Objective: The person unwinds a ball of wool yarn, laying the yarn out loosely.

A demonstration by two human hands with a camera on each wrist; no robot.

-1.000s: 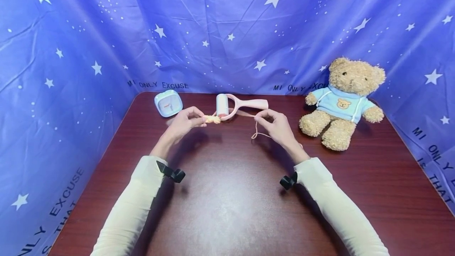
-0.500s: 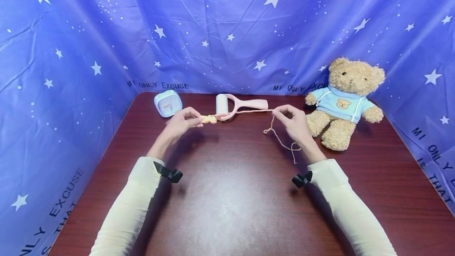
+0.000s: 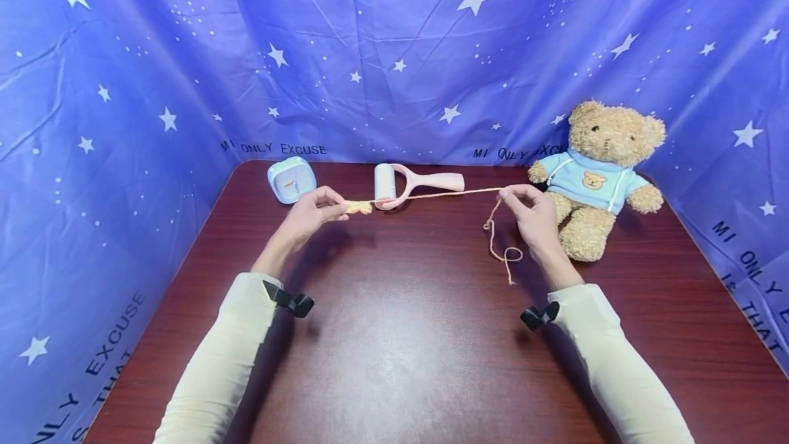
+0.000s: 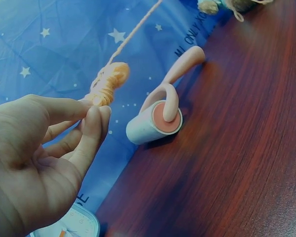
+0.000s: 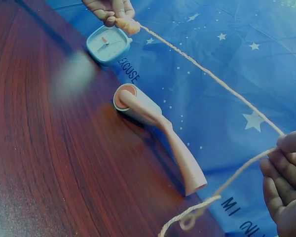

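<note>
My left hand (image 3: pixel 313 214) pinches a small wound bundle of orange-yellow yarn (image 4: pixel 108 85) between thumb and fingertips. From that bundle a single strand (image 5: pixel 204 70) runs nearly straight across to my right hand (image 3: pixel 535 218), which pinches it between thumb and index finger. Below the right fingers the loose tail (image 3: pixel 491 242) hangs down with a small knot-like loop and a wider curl. In the head view the strand passes in front of a pink-handled lint roller (image 3: pixel 434 180) lying on the table.
A light-blue alarm clock (image 3: pixel 292 180) stands at the back left, behind the left hand. At the right sits a teddy bear (image 3: pixel 592 183) in a blue sweater, close behind the right hand. A starry blue curtain (image 3: pixel 394 108) borders the brown table (image 3: pixel 394 334).
My right hand has moved right, towards the teddy bear, drawing out a longer strand. My left hand has shifted slightly left with the bundle. The tail now hangs farther right.
</note>
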